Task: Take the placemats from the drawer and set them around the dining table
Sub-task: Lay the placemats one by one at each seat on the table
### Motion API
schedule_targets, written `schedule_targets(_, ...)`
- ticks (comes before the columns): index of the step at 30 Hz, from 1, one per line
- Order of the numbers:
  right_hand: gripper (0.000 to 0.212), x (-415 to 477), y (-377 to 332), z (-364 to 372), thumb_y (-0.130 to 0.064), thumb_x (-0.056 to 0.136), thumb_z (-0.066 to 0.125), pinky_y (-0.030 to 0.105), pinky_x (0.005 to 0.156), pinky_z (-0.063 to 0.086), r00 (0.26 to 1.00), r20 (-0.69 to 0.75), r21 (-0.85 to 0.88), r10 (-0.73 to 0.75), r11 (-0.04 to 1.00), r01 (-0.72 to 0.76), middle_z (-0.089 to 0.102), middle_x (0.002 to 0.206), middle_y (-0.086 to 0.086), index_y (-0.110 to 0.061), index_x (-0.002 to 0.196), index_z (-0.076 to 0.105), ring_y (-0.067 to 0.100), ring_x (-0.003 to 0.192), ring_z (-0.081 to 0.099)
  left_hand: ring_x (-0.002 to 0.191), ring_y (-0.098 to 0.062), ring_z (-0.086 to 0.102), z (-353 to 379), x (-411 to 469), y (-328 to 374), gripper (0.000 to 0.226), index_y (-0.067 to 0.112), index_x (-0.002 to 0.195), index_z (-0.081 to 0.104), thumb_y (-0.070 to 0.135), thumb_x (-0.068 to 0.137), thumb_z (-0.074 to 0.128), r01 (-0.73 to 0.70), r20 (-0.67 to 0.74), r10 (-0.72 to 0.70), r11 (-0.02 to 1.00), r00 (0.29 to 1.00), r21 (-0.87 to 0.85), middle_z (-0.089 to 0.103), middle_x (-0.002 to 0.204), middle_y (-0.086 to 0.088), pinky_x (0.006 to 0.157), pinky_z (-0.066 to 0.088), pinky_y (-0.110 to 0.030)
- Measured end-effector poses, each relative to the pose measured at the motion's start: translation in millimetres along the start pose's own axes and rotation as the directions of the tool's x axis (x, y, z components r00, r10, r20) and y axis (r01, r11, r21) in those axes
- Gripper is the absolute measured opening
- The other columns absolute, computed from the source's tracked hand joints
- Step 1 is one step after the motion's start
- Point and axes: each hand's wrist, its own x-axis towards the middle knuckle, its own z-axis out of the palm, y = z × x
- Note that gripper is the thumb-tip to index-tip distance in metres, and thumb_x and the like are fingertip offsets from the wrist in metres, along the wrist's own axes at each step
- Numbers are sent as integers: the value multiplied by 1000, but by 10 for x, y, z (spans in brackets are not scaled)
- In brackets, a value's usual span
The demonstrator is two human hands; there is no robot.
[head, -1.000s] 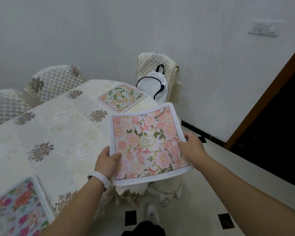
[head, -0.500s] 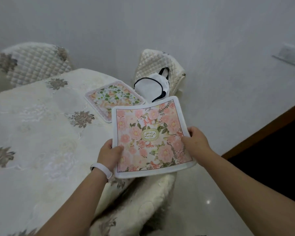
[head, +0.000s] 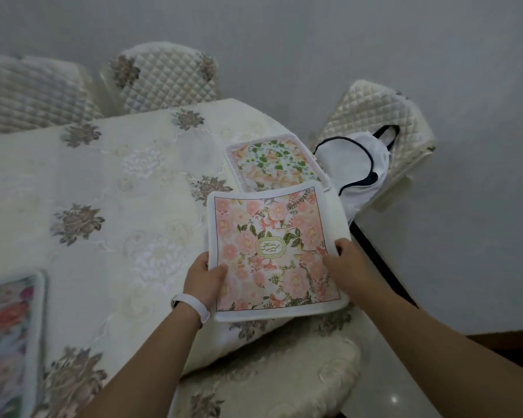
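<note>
Both hands hold the pink floral placemat [head: 272, 251] at the dining table [head: 109, 206] edge: left hand [head: 203, 277] pinches its left side, right hand [head: 344, 263] grips its right side. A green-leaf placemat [head: 272, 164] lies just beyond, another [head: 6, 336] at near left.

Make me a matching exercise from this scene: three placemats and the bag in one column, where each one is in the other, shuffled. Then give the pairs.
Things:
1. pink-rose placemat
2. green-leaf placemat
3. bright multicoloured placemat
4. white bag

Places:
A. on the quilted chair
B. flat on the table, at the corner beside that chair
C. gripped by the left hand and the right hand
D. on the table, cut off by the view's left edge

Pairs: 1-C, 2-B, 3-D, 4-A
</note>
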Motion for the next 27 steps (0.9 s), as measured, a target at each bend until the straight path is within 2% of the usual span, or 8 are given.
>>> schedule_targets(3, 8, 185, -12, 173, -18, 92, 55, 32, 65, 50, 995, 88, -53, -45, 997, 50, 61, 90, 0, -15, 100, 54, 16, 79, 59, 85, -24, 69, -99, -54, -153, 23, 22, 111, 62, 11, 92, 54, 43, -94, -46, 999, 995, -26, 71, 98, -2, 74, 59, -44)
schedule_targets(6, 8, 316, 3, 357, -18, 93, 55, 27, 57, 44, 974, 213, -84, -79, 992, 99, 60, 89, 1, -14, 99, 54, 13, 77, 57, 88, -24, 68, -160, -141, -327, 23, 25, 110, 62, 12, 92, 55, 91, -198, -98, 995, 975, -42, 70, 99, -1, 77, 58, -45)
schedule_targets(9, 8, 422, 44, 501, -19, 94, 55, 25, 55, 42, 938, 333, -92, -94, 987, 132, 59, 89, -2, -16, 101, 53, 11, 77, 57, 90, -24, 66, -177, -236, -500, 23, 25, 110, 62, 12, 92, 56, 133, -293, -137, 991, 946, -33, 69, 101, 1, 82, 56, -47)
schedule_targets(13, 10, 539, 122, 641, -18, 94, 57, 25, 56, 44, 887, 454, -109, -87, 982, 152, 59, 89, -5, -19, 103, 53, 9, 78, 58, 91, -24, 64, -165, -326, -669, 24, 21, 112, 60, 10, 93, 55, 197, -377, -198, 980, 905, -43, 68, 101, -1, 82, 54, -42)
schedule_targets(20, 10, 676, 240, 752, -17, 94, 54, 24, 56, 44, 863, 500, -159, -75, 971, 176, 61, 93, 0, -19, 104, 52, 9, 76, 57, 89, -22, 63, -209, -349, -848, 25, 15, 115, 61, 7, 93, 55, 230, -421, -239, 970, 875, -71, 67, 100, -3, 74, 50, -30)
schedule_targets(23, 12, 706, 270, 781, -18, 94, 55, 26, 57, 44, 858, 513, -206, -38, 964, 166, 61, 93, 1, -17, 105, 52, 12, 76, 58, 88, -22, 64, -254, -303, -893, 26, 15, 116, 60, 8, 92, 56, 252, -434, -265, 964, 861, -89, 67, 104, -6, 75, 51, -31)
schedule_targets(27, 21, 727, 293, 802, -20, 91, 58, 28, 56, 44, 861, 506, -263, -45, 943, 204, 60, 91, -1, -16, 109, 48, 13, 74, 60, 79, -23, 65, -221, -285, -882, 27, 28, 109, 51, 9, 90, 56, 228, -490, -214, 973, 845, -32, 66, 96, 2, 61, 50, -30)
